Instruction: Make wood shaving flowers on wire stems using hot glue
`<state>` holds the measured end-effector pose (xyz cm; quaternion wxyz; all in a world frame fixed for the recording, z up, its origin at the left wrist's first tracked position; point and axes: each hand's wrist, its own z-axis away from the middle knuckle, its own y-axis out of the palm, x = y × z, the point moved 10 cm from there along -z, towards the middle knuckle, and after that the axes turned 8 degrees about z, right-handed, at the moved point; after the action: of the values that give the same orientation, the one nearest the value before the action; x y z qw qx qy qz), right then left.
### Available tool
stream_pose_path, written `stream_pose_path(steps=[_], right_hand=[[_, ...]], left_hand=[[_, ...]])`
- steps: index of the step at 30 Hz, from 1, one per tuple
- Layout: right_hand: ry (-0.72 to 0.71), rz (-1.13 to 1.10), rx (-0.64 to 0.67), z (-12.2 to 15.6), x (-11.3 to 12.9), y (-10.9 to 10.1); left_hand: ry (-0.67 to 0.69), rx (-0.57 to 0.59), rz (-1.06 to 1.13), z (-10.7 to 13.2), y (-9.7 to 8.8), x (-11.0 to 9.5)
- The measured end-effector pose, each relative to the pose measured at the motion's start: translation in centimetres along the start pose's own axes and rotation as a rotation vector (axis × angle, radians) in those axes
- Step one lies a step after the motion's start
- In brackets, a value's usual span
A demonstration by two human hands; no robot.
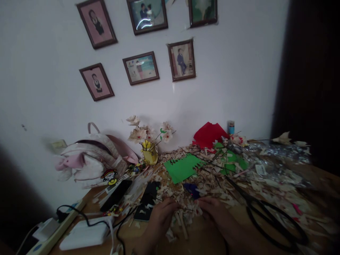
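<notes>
My left hand [159, 221] and my right hand [211, 210] rest at the near edge of a heap of pale wood shavings [183, 177], with their fingers curled toward each other over it. Whether either hand grips a shaving or a thin stem is hidden by the fingers. Just beyond my right fingers lies a dark blue-purple object [191, 190], too small to identify. Large black-handled scissors [273, 223] lie to the right of my right hand. A sheet of green paper [182, 168] lies on the shavings.
On the wooden table [212, 241] stand a yellow vase of pale paper flowers [149, 153] and a crumpled red paper [208, 134]. Left are a backpack [90, 161], several phones [115, 195], a white power bank [83, 233] and a power strip [57, 226]. Framed photos hang on the wall behind.
</notes>
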<state>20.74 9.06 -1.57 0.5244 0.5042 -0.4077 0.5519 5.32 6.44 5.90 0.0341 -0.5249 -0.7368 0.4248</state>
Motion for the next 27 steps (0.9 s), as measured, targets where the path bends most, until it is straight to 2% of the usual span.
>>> stream_pose_path(steps=[4, 11, 16, 23, 27], right_hand=[[-0.02, 0.043, -0.034, 0.1, 0.2, -0.5], [-0.007, 0.017, -0.004, 0.1, 0.4, 0.0], [-0.018, -0.012, -0.003, -0.1, 0.1, -0.1], [-0.005, -0.088, 0.046, -0.1, 0.2, 0.5], [-0.002, -0.122, 0.066, 0.0, 0.3, 0.7]], left_hand=[[0.013, -0.008, -0.055, 0.0, 0.0, -0.3], [0.06, 0.009, -0.042, -0.1, 0.0, -0.7], [0.011, 0.03, -0.041, -0.1, 0.2, -0.3], [-0.028, -0.057, -0.042, -0.3, -0.5, -0.1], [-0.053, -0.044, -0.071, -0.1, -0.3, 0.3]])
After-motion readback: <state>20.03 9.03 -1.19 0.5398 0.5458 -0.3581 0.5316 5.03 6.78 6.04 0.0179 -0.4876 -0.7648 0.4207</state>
